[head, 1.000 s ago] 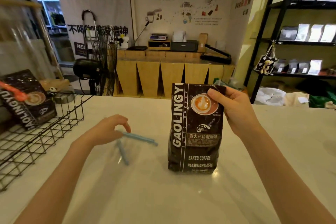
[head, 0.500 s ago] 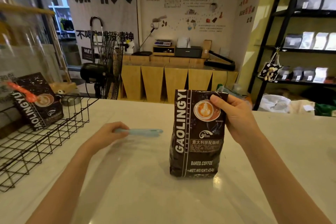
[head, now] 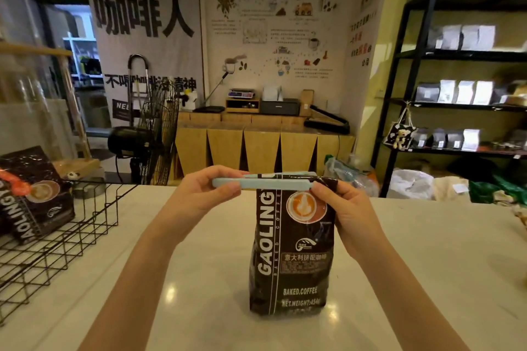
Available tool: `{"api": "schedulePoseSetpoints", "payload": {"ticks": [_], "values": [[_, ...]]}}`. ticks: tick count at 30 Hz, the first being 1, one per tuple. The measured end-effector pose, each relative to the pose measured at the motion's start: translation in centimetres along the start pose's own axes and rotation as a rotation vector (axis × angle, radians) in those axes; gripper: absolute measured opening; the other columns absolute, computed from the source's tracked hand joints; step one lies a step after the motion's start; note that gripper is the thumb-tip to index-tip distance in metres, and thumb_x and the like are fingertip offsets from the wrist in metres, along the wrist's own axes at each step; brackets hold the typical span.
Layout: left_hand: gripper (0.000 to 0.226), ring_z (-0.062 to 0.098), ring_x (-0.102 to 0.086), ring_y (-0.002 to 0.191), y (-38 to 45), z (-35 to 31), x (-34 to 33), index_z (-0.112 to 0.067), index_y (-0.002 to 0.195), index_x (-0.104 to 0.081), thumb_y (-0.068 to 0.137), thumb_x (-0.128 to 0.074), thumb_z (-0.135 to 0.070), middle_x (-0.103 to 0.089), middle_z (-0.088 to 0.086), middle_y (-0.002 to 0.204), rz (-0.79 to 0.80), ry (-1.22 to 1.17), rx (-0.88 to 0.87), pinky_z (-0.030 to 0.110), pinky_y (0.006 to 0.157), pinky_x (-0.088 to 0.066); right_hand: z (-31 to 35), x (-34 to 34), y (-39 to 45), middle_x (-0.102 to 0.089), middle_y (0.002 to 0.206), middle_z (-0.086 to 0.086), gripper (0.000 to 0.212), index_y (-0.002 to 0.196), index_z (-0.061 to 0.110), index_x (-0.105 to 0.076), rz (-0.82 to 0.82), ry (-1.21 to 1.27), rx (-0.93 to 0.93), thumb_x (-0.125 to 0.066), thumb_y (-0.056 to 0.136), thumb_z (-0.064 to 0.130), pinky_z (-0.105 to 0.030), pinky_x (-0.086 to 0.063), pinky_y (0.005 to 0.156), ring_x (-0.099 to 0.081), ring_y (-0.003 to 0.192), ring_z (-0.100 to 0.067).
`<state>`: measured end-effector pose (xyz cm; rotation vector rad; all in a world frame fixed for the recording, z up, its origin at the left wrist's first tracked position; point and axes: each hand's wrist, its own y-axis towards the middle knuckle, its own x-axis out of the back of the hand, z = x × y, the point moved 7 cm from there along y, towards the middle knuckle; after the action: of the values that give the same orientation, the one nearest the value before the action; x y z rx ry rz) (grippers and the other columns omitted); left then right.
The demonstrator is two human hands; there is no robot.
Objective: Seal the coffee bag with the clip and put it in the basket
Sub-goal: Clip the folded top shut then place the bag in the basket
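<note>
A dark coffee bag point(head: 291, 251) stands upright on the white counter point(head: 427, 265). A pale blue clip point(head: 268, 182) lies across the bag's folded top, its two arms straddling the fold and still slightly apart. My left hand point(head: 199, 196) pinches the clip's left end. My right hand point(head: 345, 208) holds the bag's upper right corner and touches the clip's right end. The black wire basket point(head: 71, 236) sits at the counter's left edge.
In the basket leans another dark coffee bag point(head: 34, 196) sealed with an orange clip point(head: 14, 182). A floor fan point(head: 159, 131) stands behind the counter. Black shelves with bags point(head: 467, 94) line the right wall.
My left hand lifted the blue clip off the counter and carried it right, onto the bag's top. My right hand stayed on the bag's upper corner.
</note>
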<state>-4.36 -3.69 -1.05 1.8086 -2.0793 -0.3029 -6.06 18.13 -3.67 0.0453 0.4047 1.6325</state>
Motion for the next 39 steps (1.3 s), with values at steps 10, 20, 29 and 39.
{"api": "schedulePoseSetpoints", "payload": {"ticks": [10, 20, 29, 39], "values": [[0.029, 0.001, -0.064, 0.073, 0.3, 0.1, -3.5, -0.019, 0.100, -0.057, 0.076, -0.062, -0.006, -0.063, 0.002, 0.084, -0.088, -0.027, -0.053, 0.014, 0.067, -0.053, -0.3, -0.1, 0.2, -0.073, 0.064, 0.002, 0.011, 0.066, 0.019, -0.073, -0.030, -0.008, 0.002, -0.068, 0.063, 0.027, -0.029, -0.051, 0.065, -0.066, 0.064, -0.014], [0.029, 0.017, -0.066, 0.081, 0.7, 2.4, -4.7, -0.017, 0.095, -0.056, 0.068, -0.065, -0.015, -0.067, 0.005, 0.087, -0.234, -0.277, 0.010, 0.025, 0.067, -0.058, 0.4, 0.5, 0.5, -0.072, 0.077, 0.000, 0.019, 0.078, 0.019, -0.071, 0.054, -0.131, -0.050, -0.061, 0.073, 0.035, -0.027, -0.049, 0.074, -0.065, 0.081, -0.017], [0.033, 0.017, -0.068, 0.073, 0.9, 2.4, -5.9, -0.017, 0.091, -0.056, 0.060, -0.066, -0.024, -0.068, 0.004, 0.080, -0.240, -0.301, 0.015, 0.026, 0.059, -0.058, 2.3, 0.4, 0.1, -0.057, 0.103, 0.017, 0.028, 0.114, 0.037, -0.054, 0.080, -0.466, 0.065, -0.033, 0.097, 0.032, -0.026, -0.048, 0.089, -0.054, 0.102, -0.007], [0.029, 0.015, -0.069, 0.067, 0.8, 2.0, -6.0, -0.020, 0.087, -0.055, 0.060, -0.066, -0.024, -0.068, 0.006, 0.081, -0.289, -0.289, -0.011, 0.025, 0.054, -0.057, 0.0, 2.2, 1.1, -0.061, 0.114, -0.007, 0.064, 0.132, 0.012, -0.040, 0.130, 0.090, -0.152, -0.061, 0.074, 0.031, -0.030, -0.055, 0.074, -0.070, 0.090, -0.021]]}}
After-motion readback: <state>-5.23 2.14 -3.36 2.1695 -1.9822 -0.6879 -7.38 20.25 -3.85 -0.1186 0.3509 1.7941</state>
